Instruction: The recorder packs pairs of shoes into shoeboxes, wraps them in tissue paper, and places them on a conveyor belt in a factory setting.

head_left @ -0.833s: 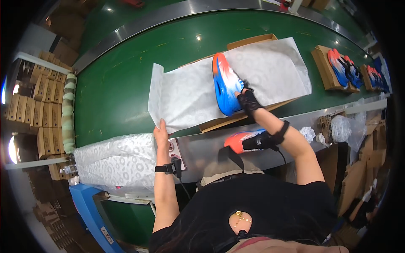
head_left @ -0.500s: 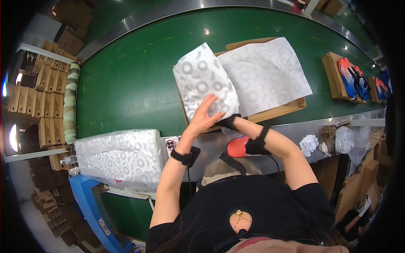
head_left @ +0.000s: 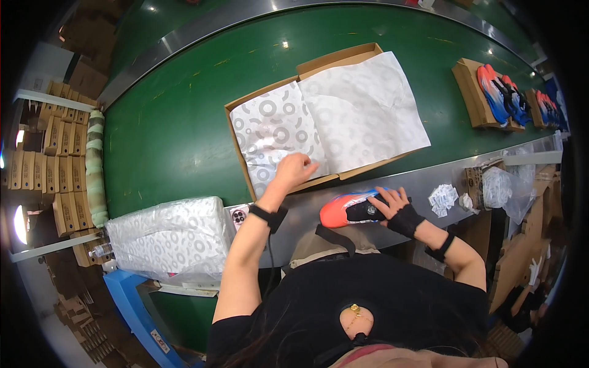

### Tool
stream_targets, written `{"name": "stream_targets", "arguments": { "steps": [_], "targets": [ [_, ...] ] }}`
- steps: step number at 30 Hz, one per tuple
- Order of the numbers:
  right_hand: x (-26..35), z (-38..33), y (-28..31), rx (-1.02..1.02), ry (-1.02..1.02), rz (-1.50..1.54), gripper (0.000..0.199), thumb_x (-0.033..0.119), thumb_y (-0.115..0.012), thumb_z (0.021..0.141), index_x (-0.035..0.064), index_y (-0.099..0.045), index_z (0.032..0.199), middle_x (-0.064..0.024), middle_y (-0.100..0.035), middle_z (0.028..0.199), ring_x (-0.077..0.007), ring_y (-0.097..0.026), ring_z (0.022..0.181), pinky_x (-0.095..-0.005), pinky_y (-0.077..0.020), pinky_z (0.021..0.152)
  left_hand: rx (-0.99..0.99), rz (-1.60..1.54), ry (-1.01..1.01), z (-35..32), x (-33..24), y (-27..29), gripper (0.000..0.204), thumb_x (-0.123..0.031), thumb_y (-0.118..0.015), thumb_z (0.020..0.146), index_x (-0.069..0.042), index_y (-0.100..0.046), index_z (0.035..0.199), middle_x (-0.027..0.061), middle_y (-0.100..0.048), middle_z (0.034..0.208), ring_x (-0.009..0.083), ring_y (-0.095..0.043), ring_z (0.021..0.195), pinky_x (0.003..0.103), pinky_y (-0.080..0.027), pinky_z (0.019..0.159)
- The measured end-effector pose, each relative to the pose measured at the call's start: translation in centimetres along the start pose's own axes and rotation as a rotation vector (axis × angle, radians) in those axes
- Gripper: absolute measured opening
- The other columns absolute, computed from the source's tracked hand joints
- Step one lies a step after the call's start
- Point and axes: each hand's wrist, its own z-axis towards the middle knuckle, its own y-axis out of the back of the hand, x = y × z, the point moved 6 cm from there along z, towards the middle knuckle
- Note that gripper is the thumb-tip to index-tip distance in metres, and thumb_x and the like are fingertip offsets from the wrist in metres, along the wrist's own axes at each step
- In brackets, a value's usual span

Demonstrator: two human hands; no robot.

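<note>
An open cardboard shoe box (head_left: 236,132) lies on the green conveyor belt (head_left: 172,129). White tissue paper with grey rings (head_left: 279,132) is folded over its left half, and a second sheet (head_left: 368,110) drapes over the right half. My left hand (head_left: 293,170) presses on the folded paper at the box's near edge. My right hand (head_left: 392,200) grips an orange, blue and black shoe (head_left: 351,208) lying on the grey metal ledge (head_left: 300,214) in front of me. The first shoe is hidden under the paper.
A stack of ringed tissue paper (head_left: 165,236) sits at my left beside a phone (head_left: 238,216). Another box with orange and blue shoes (head_left: 491,92) rides the belt at right. Small white packets (head_left: 443,197) and plastic bags (head_left: 500,187) lie on the ledge. Flat cardboard boxes (head_left: 49,147) stack far left.
My left hand has folded the left paper sheet over the shoe in the box and pressed it down. My right hand left the box and took hold of the second shoe on the ledge.
</note>
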Motion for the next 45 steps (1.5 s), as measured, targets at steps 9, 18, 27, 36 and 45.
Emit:
{"name": "stream_targets", "arguments": {
  "steps": [9,18,27,36,45],
  "targets": [
    [5.4,8.8,8.0,-0.010,0.170,0.363,0.062,0.016,-0.071,0.053,0.0072,-0.046,0.109,-0.0125,-0.054,0.100,-0.0283,-0.052,0.091,-0.0376,-0.0380,0.081,-0.284,0.039,-0.323,-13.5,-7.7,1.2,0.074,-0.025,-0.075,0.051,0.000,-0.042,0.113,0.0145,-0.049,0.107,0.0306,-0.049,0.098,0.040,-0.038,0.080],
    [6.8,9.7,12.0,-0.774,0.384,0.268,0.036,0.008,-0.061,0.062,0.0076,-0.056,0.098,-0.0122,-0.053,0.103,-0.0266,-0.053,0.091,-0.0380,-0.0406,0.075,-0.668,-0.954,0.048,-7.0,-0.6,4.9,0.063,-0.023,-0.065,0.076,0.007,-0.033,0.121,0.0168,-0.048,0.114,0.0217,-0.049,0.101,0.032,-0.039,0.087],
    [-2.2,6.6,-9.6,0.114,-0.691,1.590,0.044,0.028,-0.067,0.072,0.0029,-0.050,0.104,-0.0098,-0.055,0.097,-0.0232,-0.055,0.088,-0.0342,-0.0442,0.076,-0.053,-1.349,0.602,5.1,5.6,-4.5,0.061,-0.039,-0.052,0.083,0.005,-0.032,0.121,0.0218,-0.044,0.116,0.0295,-0.054,0.096,0.039,-0.048,0.075],
    [-1.3,13.3,-5.5,-0.556,-0.371,0.440,0.049,0.003,-0.054,0.067,0.0089,-0.046,0.115,-0.0154,-0.043,0.117,-0.0292,-0.043,0.106,-0.0438,-0.0353,0.079,-0.805,-1.243,0.358,-8.7,12.0,4.6,0.062,-0.050,-0.031,0.088,0.004,-0.044,0.116,0.0160,-0.056,0.099,0.0246,-0.056,0.087,0.036,-0.045,0.074],
    [3.0,15.0,-7.4,-0.380,-0.140,-0.136,0.057,0.001,-0.048,0.072,0.0250,-0.042,0.123,-0.0144,-0.031,0.132,-0.0351,-0.032,0.119,-0.0567,-0.0295,0.080,-0.819,-0.463,0.327,-10.2,10.4,0.9,0.047,-0.036,-0.034,0.090,0.007,-0.048,0.104,0.0244,-0.052,0.087,0.0365,-0.048,0.085,0.041,-0.038,0.074]
  ]
}}
